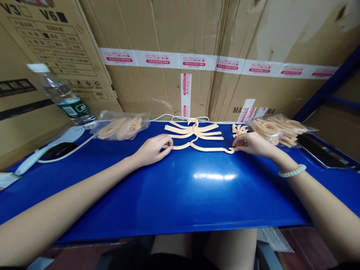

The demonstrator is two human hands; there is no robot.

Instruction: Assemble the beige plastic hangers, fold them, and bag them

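Note:
A beige clothes hanger (209,149) with two arms lies flat nearest me on the blue table. My left hand (156,149) is closed in a pinch on the tip of its left arm. At the other end, a small beige hook piece (230,150) sits against the tip of the right arm. My right hand (250,144) pinches that hook piece; whether it is joined to the arm I cannot tell. Just behind, several more beige hangers (182,130) lie stacked, their hooks toward the boxes. A small pile of loose hook pieces (239,129) is beyond my right fingers.
Clear bags of beige parts lie at left (120,125) and right (277,128). A water bottle (66,97), hairbrush (50,144) and dark oval object (60,150) are at left, a phone (323,152) at right. Cardboard boxes (157,30) wall the back of the blue table (180,202).

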